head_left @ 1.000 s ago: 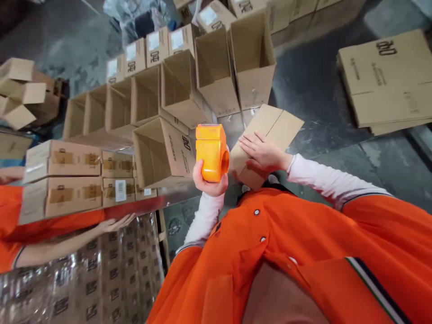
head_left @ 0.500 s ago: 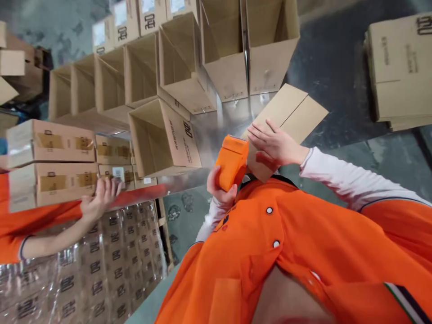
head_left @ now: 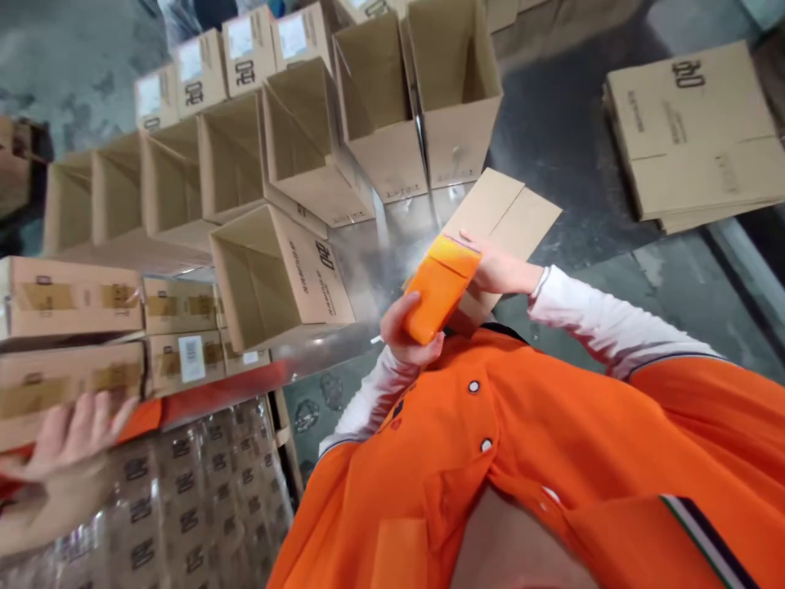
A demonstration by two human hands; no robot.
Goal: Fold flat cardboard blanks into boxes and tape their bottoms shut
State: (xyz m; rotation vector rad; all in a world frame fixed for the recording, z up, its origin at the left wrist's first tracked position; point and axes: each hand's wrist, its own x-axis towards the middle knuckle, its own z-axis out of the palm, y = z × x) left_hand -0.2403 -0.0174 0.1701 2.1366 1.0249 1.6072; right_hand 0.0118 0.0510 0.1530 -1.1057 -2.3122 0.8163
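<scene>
My left hand (head_left: 410, 334) is wrapped round an orange hand-held tool (head_left: 442, 286) that looks like a tape dispenser. It is held tilted in front of my waist, over the near end of a cardboard carton (head_left: 500, 204). My right hand (head_left: 500, 263) grips this carton at its near part. The dispenser hides some of the right fingers. The carton's near end lies against my body, and its far end points away over the metal table (head_left: 359, 245). To the left, an open-topped carton (head_left: 282, 282) stands on the table.
A row of open cartons (head_left: 300, 131) stands along the table's far side. Flat cartons lie in a stack (head_left: 693, 131) at right. Taped boxes (head_left: 79, 298) are stacked at left, where a co-worker's hand (head_left: 77, 442) touches one. Wrapped cartons (head_left: 190, 499) stand below the table edge.
The orange dispenser has tipped over the carton's near end and now covers part of my right hand. The co-worker's hand has moved left with the taped boxes. My view has shifted.
</scene>
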